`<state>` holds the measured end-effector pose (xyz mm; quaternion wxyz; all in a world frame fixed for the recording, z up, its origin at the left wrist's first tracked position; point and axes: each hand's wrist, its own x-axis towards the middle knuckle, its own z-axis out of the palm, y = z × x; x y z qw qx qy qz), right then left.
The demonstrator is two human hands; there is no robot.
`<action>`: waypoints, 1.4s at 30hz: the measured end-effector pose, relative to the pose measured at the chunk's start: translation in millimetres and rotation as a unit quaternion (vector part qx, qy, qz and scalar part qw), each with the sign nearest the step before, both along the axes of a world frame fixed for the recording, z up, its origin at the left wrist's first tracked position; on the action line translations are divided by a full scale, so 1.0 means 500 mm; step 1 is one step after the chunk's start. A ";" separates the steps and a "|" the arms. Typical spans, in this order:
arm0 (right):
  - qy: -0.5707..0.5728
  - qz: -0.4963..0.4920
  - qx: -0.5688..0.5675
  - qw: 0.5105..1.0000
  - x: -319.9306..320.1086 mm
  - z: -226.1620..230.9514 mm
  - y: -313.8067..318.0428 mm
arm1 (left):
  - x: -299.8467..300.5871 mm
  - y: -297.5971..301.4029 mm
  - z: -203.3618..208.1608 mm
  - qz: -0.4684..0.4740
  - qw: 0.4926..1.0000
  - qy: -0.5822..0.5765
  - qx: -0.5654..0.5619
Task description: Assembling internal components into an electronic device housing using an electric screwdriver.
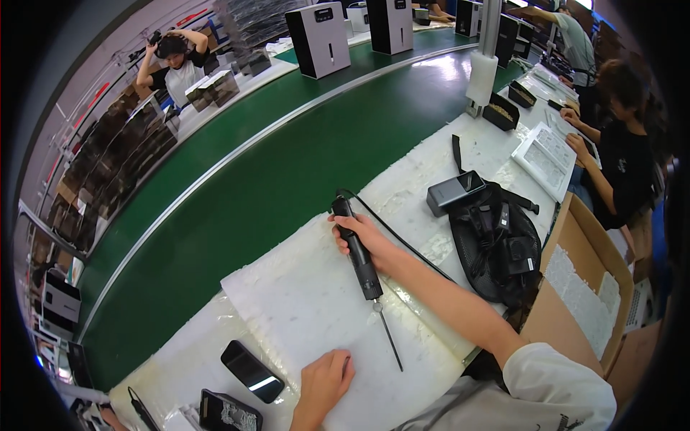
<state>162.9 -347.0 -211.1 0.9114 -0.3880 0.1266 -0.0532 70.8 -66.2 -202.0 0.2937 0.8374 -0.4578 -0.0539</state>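
Note:
My right hand [361, 238] is wrapped round a black electric screwdriver [361, 266], whose cord runs from its far end. Its long thin bit slants down toward me, with the tip close to the white padded worktop [280, 305]. Nearer to me and to the left, my left hand [325, 381] rests on the worktop with its fingers curled in. What it holds, if anything, is hidden. Just left of it lies a dark smartphone [252, 371]. A black bin [228, 412] with small metal parts stands at the lower edge.
Beyond the worktop runs a green conveyor [237, 190] carrying white-and-black box-shaped machines [320, 42]. To my right are a grey power bank [456, 192], a black bag [496, 248] with cables and an open carton [575, 276]. A co-worker [622, 154] sits at the far right.

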 end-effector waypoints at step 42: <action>-0.006 -0.033 0.004 0.999 0.006 -0.009 0.004 | -0.001 -0.010 0.001 0.005 1.000 0.006 -0.001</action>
